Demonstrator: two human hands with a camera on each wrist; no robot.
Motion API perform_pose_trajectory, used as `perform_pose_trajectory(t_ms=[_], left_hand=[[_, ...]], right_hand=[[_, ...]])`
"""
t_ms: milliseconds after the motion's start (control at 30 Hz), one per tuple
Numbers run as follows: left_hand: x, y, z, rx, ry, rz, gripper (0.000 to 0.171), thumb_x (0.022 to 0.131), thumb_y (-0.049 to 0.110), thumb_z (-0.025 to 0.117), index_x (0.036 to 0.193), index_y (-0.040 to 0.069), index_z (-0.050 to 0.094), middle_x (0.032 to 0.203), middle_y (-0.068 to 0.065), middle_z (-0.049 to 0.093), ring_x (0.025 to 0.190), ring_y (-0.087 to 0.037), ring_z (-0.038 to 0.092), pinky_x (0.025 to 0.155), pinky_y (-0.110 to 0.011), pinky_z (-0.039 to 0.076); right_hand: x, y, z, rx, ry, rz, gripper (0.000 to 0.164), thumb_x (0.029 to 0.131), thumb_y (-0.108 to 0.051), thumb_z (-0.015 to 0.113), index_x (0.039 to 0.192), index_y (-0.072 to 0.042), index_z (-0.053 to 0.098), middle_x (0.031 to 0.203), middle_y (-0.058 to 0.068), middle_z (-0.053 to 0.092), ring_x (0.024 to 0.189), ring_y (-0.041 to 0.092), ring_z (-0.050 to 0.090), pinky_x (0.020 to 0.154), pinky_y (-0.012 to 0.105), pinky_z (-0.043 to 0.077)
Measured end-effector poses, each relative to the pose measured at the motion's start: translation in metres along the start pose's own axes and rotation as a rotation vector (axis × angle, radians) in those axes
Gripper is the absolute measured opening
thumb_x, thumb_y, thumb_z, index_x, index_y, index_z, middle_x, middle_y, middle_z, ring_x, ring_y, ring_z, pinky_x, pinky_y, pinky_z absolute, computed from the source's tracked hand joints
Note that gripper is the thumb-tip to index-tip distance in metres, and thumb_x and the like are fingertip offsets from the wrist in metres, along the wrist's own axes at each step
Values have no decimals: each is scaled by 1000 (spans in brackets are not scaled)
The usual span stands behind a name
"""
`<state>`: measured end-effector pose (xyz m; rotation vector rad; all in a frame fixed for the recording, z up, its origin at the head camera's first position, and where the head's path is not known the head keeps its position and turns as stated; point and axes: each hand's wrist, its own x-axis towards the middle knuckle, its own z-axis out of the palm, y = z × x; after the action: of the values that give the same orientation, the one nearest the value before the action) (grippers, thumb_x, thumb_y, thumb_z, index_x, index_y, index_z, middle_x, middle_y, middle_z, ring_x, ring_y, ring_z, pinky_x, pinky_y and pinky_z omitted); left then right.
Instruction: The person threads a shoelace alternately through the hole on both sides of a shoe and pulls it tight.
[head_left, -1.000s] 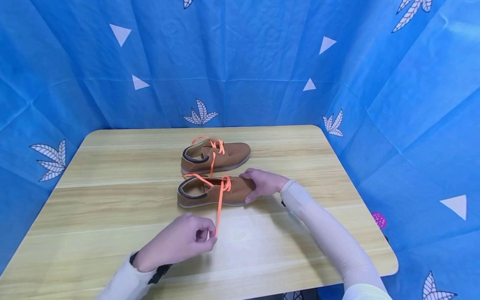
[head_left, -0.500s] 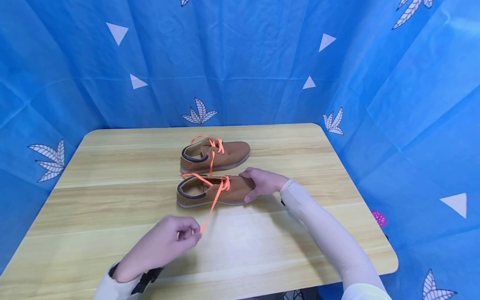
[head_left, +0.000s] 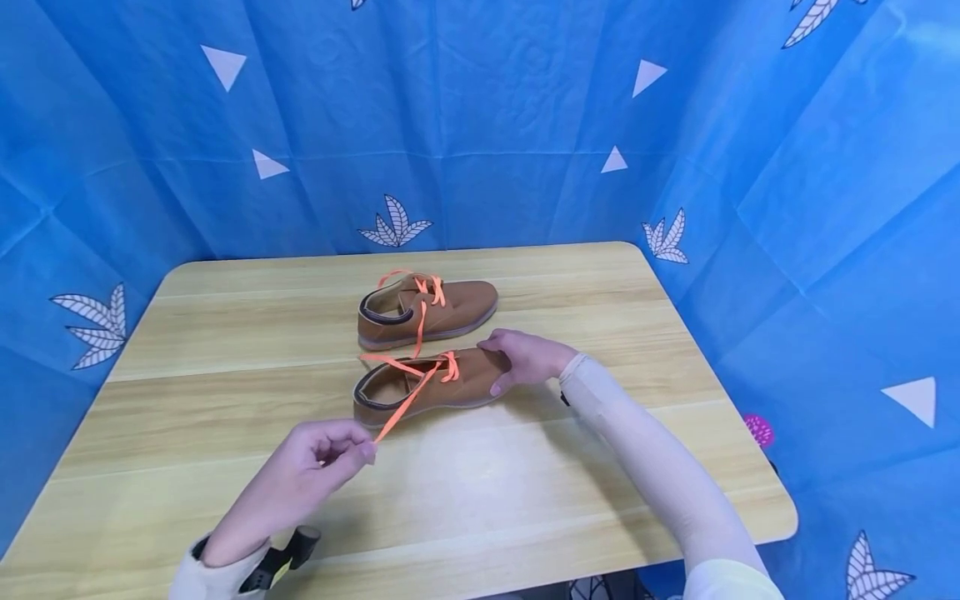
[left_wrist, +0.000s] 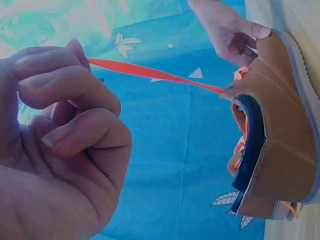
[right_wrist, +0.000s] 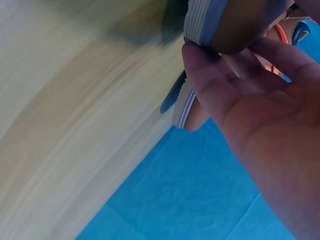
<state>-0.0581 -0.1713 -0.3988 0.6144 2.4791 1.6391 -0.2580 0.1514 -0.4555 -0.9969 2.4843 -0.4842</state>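
Observation:
Two brown shoes with orange laces lie on the table, toes to the right in the head view. My right hand [head_left: 528,360] grips the toe of the near shoe [head_left: 420,393]; its fingers also show around the toe in the right wrist view. My left hand [head_left: 307,471] pinches the end of an orange shoelace [head_left: 408,402], pulled taut from the near shoe's eyelets toward the heel side. In the left wrist view the lace [left_wrist: 155,74] runs straight from the fingertips to the shoe [left_wrist: 280,125]. The lace's other end lies loose beyond the shoe's opening.
Just behind stands the far shoe [head_left: 457,310], its own orange laces [head_left: 431,290] partly loose. Both shoes rest on a light wooden table [head_left: 187,400] with rounded corners. A blue patterned curtain [head_left: 510,125] hangs at the back and sides.
My left hand has moved left with the lace, swinging it from hanging toward me to slanting toward the heel. The near shoe's heel has shifted slightly toward me. My right hand keeps its grip.

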Motion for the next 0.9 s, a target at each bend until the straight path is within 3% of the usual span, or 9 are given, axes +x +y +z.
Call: perform_pose_trajectory(t_ms=[167,300,400,533,600,767,900], left_hand=[[-1,3,3,-24,14,20,19,102,5,61,90,18,68,62,-1,44,50,-6,41,43,-27,35],[2,4,7,-18,45,14,17,102,7,62,91,18,69,65,6,47,52,-6,42,44,-27,36],[6,3,10,-28,58,1,15,102,8,62,93,16,70,66,10,48,52,-5,42,43,-27,37],[10,-1,12,-123,32,18,16,104,4,56,96,9,68,57,1,40,46,-11,36,41,-27,33],[11,-4,11,-195,16,45,19,105,1,51,96,6,66,55,-5,36,45,-18,33,41,-27,30],[15,-7,7,-369,0,34,24,109,3,41,95,6,61,58,-10,36,48,-27,32,45,-34,29],[23,-5,7,-557,-49,18,28,111,7,35,97,6,59,61,-5,37,53,-27,29,49,-38,23]], right_hand=[[-1,-1,-2,-24,24,-16,77,85,-31,86,147,2,53,126,12,62,110,19,59,104,37,49],[-4,-2,0,-20,49,-2,77,86,-34,85,146,3,53,124,12,62,106,19,58,100,36,49],[-6,-1,2,-7,45,13,84,86,-37,85,149,5,48,132,15,61,112,20,58,104,37,49],[-7,0,2,16,43,3,88,88,-39,83,153,4,43,146,19,55,129,26,56,115,40,44],[-6,-3,0,45,90,-33,83,90,-39,81,153,2,45,151,19,52,138,29,53,119,43,41],[2,-32,-14,150,228,-220,52,98,-26,73,142,-4,60,144,15,59,131,31,59,109,45,51],[15,-65,-22,217,169,-393,37,100,-20,69,135,-8,67,138,6,65,130,17,60,108,36,52]])
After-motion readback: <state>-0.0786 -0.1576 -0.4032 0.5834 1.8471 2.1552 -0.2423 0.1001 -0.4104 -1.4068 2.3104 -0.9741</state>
